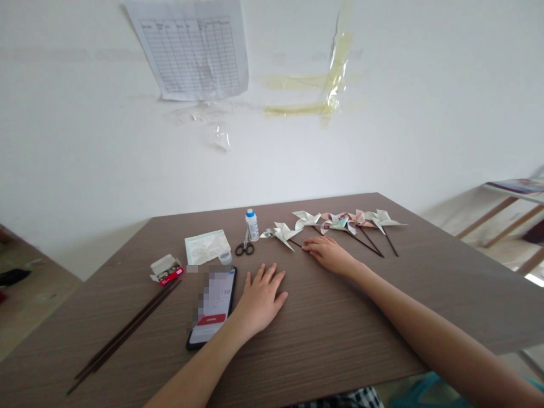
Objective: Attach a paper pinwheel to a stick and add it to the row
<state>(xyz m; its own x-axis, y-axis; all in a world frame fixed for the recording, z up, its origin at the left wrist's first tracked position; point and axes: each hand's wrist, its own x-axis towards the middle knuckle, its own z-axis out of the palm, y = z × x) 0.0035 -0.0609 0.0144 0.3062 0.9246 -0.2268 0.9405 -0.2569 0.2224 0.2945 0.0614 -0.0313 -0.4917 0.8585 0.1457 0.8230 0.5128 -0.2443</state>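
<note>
My left hand (260, 296) lies flat on the brown wooden table (340, 328), fingers spread, holding nothing, just right of a phone (213, 306) with a lit screen. My right hand (329, 253) rests palm down further back, fingers stretched toward the dark stick of a white paper pinwheel (281, 232); whether it touches the stick I cannot tell. Several more paper pinwheels (348, 221) on dark sticks lie in a row to the right of it.
Black-handled scissors (245, 246) and a small white bottle with a blue cap (252, 224) stand behind my left hand. A folded paper sheet (207, 246), a small open red box (166, 268) and long dark sticks (127, 331) lie at the left. A printed table sheet (193, 48) hangs on the wall.
</note>
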